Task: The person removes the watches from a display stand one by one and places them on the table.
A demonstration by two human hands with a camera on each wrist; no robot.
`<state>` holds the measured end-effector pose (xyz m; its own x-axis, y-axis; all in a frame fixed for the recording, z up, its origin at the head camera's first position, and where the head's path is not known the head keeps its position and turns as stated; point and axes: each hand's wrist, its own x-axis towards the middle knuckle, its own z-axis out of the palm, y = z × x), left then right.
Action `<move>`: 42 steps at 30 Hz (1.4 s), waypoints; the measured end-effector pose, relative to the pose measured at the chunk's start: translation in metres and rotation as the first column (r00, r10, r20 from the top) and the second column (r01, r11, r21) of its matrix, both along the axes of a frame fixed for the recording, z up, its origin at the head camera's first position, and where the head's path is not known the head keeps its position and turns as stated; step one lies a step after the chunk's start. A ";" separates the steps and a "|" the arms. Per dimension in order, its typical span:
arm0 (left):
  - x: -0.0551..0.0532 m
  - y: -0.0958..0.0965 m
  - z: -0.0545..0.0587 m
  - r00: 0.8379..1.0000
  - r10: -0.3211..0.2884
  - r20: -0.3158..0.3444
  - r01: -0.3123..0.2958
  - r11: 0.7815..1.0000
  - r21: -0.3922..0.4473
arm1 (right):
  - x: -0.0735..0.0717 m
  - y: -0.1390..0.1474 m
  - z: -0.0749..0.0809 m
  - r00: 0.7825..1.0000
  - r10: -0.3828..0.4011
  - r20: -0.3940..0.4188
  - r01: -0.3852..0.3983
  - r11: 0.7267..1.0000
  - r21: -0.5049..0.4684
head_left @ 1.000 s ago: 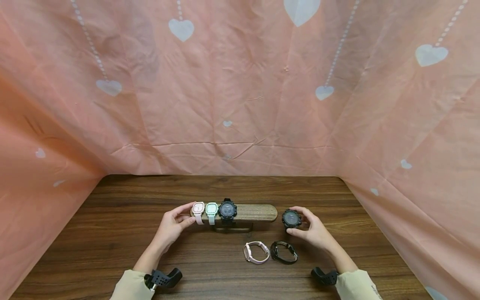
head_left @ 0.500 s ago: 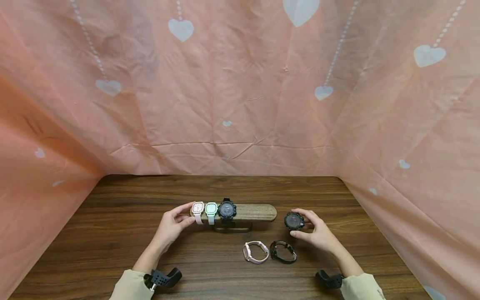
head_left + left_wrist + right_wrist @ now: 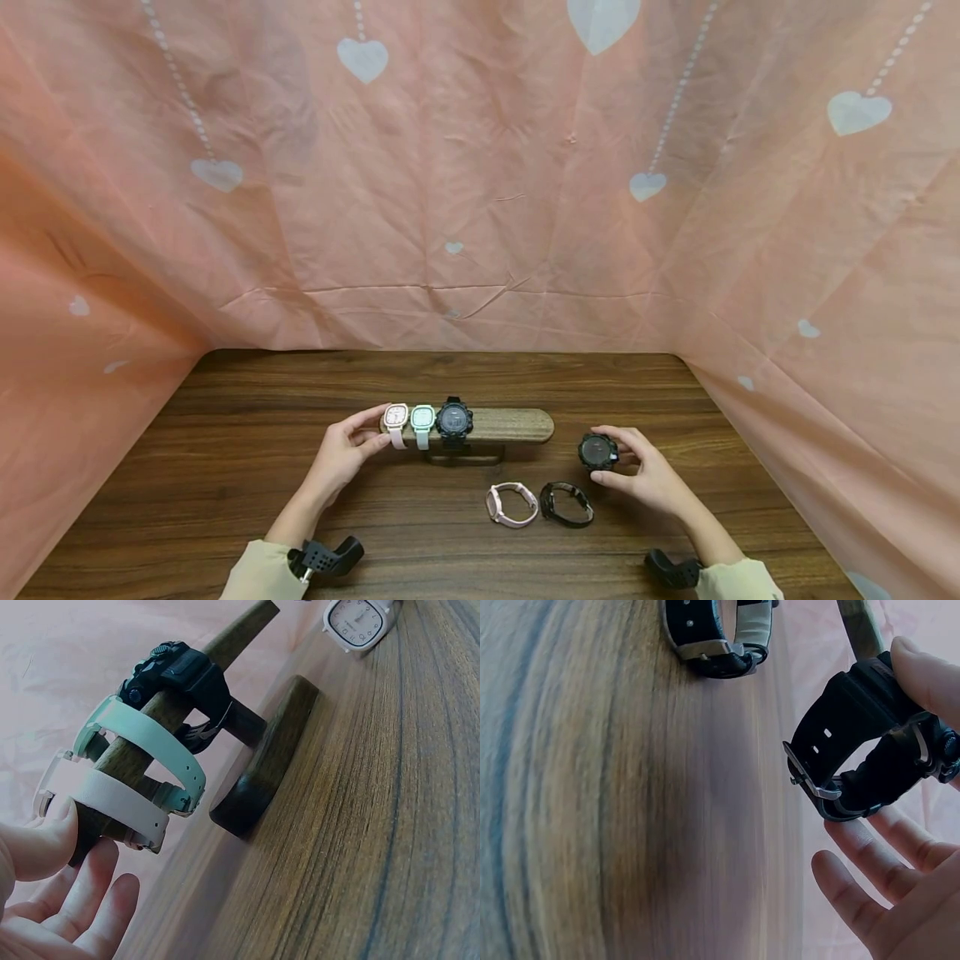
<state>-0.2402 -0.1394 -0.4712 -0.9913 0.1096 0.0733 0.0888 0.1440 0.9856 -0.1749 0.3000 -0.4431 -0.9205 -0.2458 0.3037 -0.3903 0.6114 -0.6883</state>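
Note:
My left hand [image 3: 342,452] grips the left end of a wooden watch stand [image 3: 513,425], thumb against the end beside a pink watch [image 3: 396,417]. Next to that watch on the bar sit a mint-green watch [image 3: 423,419] and a black digital watch [image 3: 454,421]; their straps loop round the bar in the left wrist view. Right of the stand, my right hand [image 3: 647,473] pinches another black digital watch [image 3: 597,452] between thumb and fingers. Its buckled strap [image 3: 817,742] forms a closed loop below the fingers, apart from the stand.
On the wooden table [image 3: 420,550], in front of the stand, a second pink watch [image 3: 513,505] and a third black watch [image 3: 567,505] lie on their sides. Pink fabric with hearts [image 3: 480,183] hangs around the table's back and sides.
My right hand has moved right and slightly towards me with the black watch, away from the stand. The left hand, the stand and the watches on the table have stayed put.

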 end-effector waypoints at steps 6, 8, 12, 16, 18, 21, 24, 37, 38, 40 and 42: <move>0.001 0.000 0.000 1.000 0.000 0.000 0.000 1.000 0.003 | 0.001 0.011 -0.009 0.999 0.023 -0.045 -0.022 0.999 0.038; 0.001 0.000 0.000 1.000 -0.002 0.000 0.002 1.000 0.007 | 0.003 0.012 -0.009 0.997 0.035 -0.068 -0.031 0.998 0.050; 0.001 0.001 0.000 1.000 -0.005 -0.002 0.005 1.000 0.009 | 0.007 0.012 -0.007 0.994 0.042 -0.104 -0.034 0.996 0.078; 0.001 0.001 0.000 1.000 0.003 0.001 -0.003 1.000 0.007 | 0.013 0.009 -0.002 0.993 0.035 -0.115 -0.022 0.993 0.113; 0.001 0.001 0.000 1.000 0.006 0.001 -0.006 1.000 0.006 | 0.017 0.007 0.003 0.994 0.030 -0.105 -0.017 0.993 0.121; 0.001 0.001 0.000 1.000 0.003 -0.002 -0.003 1.000 0.001 | 0.021 0.007 0.006 0.996 0.018 -0.085 -0.006 0.991 0.134; 0.001 0.001 -0.001 1.000 0.005 -0.002 -0.005 1.000 0.005 | 0.021 0.011 0.001 0.998 0.017 -0.062 -0.007 0.987 0.162; 0.001 0.001 -0.002 1.000 0.000 0.008 0.000 1.000 0.032 | 0.022 0.021 -0.009 0.995 0.074 -0.068 -0.055 0.968 0.244; 0.001 0.001 -0.002 1.000 0.002 0.007 -0.002 1.000 0.029 | 0.022 0.021 -0.009 0.994 0.078 -0.071 -0.058 0.966 0.250; 0.001 0.001 -0.002 1.000 0.005 0.003 -0.005 1.000 0.025 | 0.023 0.022 -0.009 0.994 0.080 -0.074 -0.058 0.964 0.261; 0.001 0.001 -0.002 1.000 0.008 0.001 -0.008 1.000 0.021 | 0.023 0.022 -0.009 0.994 0.081 -0.069 -0.060 0.962 0.265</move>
